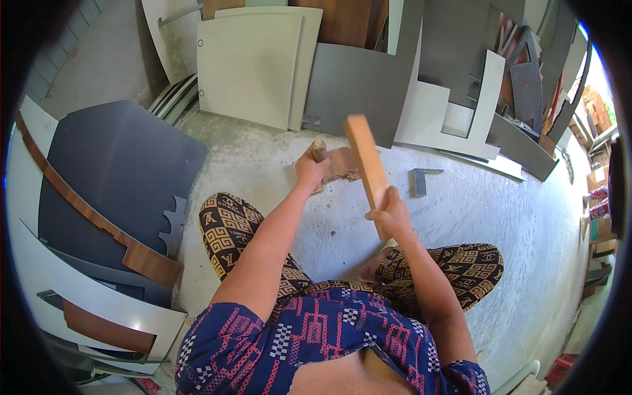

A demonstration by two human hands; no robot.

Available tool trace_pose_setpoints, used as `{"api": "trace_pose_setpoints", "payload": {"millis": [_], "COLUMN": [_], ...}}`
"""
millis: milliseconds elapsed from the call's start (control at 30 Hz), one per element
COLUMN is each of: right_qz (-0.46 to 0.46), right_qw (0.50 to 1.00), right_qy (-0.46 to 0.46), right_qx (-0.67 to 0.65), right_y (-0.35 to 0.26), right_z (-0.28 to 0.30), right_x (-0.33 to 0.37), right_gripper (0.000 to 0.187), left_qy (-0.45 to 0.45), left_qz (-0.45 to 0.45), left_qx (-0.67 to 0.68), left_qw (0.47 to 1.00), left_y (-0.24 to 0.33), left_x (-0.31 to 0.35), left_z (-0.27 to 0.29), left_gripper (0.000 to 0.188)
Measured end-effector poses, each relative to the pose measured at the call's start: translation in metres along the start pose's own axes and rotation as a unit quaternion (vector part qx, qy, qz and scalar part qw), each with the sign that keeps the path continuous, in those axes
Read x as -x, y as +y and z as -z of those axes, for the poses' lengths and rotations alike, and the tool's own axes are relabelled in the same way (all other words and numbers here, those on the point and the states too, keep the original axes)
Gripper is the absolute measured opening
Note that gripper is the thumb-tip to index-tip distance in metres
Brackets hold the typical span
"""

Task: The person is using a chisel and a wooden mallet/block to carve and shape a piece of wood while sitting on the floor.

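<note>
My left hand (311, 172) is closed round the upright wooden handle of a chisel (319, 147); its blade is hidden. Beneath and beside that hand, a brown piece of wood (340, 160) lies on the floor, with crumbled chips along its near edge. In my right hand (392, 216) is a thick, light wooden bar (367, 161), gripped near its lower end and slanting up and away. Its far end is raised to the right of the chisel handle, apart from it. An L-shaped grey try square (421, 182) lies to the right.
I sit on the concrete floor (461, 210), knees spread. Pale and grey panels (253, 69) lean along the far side. Dark sheets (118, 171) and a brown strip (85, 201) lie at my left. Offcuts (526, 85) are heaped at far right.
</note>
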State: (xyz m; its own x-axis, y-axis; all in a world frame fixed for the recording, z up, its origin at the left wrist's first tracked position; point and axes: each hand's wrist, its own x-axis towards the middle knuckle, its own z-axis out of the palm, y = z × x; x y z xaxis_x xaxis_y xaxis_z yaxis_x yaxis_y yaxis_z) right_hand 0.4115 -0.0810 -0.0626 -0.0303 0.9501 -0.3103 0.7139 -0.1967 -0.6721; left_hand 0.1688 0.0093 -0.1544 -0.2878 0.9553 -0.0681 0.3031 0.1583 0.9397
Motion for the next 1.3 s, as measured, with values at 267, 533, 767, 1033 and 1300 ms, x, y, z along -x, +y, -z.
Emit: {"api": "trace_pose_setpoints", "payload": {"millis": [267,533,767,1033,1300], "right_qz": [-0.071,-0.094,-0.086,-0.095,0.041], "right_qw": [0.970,0.964,0.961,0.961,0.996], "right_qy": [-0.139,-0.152,-0.164,-0.163,-0.040], "right_qx": [0.188,0.194,0.205,0.204,0.067], "right_y": [0.033,0.048,0.044,0.043,-0.006], "right_z": [-0.025,-0.028,-0.026,-0.026,0.002], "right_x": [-0.004,-0.012,-0.013,-0.014,-0.005], "right_gripper": [0.081,0.081,0.082,0.084,0.076], "left_qy": [0.085,0.128,0.083,0.030,0.049], "left_qz": [0.046,0.122,0.094,0.069,0.030], "left_qx": [-0.072,0.128,0.135,0.091,0.075], "left_qw": [0.993,0.976,0.983,0.993,0.996], "left_y": [-0.010,-0.009,-0.010,-0.019,-0.033], "left_x": [-0.015,-0.018,-0.007,0.000,0.007], "left_z": [0.011,0.028,0.023,0.027,0.029], "left_gripper": [0.036,0.022,0.019,0.017,0.020]}}
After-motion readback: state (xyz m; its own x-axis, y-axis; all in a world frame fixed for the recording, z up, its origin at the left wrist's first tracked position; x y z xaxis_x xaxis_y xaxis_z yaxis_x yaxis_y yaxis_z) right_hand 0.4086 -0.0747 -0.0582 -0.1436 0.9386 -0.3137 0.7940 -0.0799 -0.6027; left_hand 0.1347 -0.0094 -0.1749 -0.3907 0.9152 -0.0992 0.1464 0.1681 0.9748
